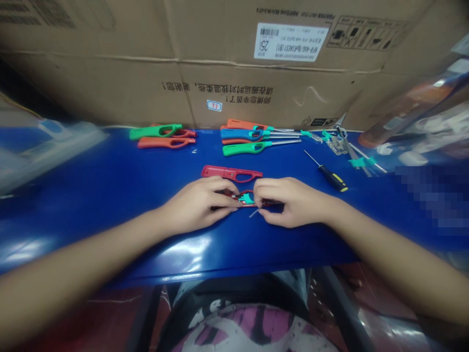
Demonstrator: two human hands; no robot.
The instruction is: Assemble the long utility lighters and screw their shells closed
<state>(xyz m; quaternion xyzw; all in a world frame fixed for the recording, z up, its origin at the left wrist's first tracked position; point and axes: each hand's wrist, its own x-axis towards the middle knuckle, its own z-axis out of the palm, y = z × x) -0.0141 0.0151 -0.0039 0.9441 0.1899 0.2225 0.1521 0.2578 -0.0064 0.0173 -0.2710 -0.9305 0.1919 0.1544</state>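
Note:
My left hand (203, 203) pinches the left end of a red lighter half-shell, its fingers covering most of it. A teal trigger (248, 198) shows in the half-shell between my two hands. My right hand (289, 200) is closed at the right end of the same piece, thumb and finger together. A thin pale strip or tube (253, 212) sticks out below those fingertips. Just beyond my hands lies the other red lighter half-shell (232, 173), with a loop-shaped opening at its right. What lies under my fingers is hidden.
Green and orange lighter shells (156, 131) lie at the back left. Long-nosed lighters (244, 148) are stacked at the back middle. A yellow-and-black screwdriver (331, 178) and loose metal-and-teal parts (337, 142) lie right. A cardboard box (128, 83) walls the back; plastic bags (414, 122) stand right.

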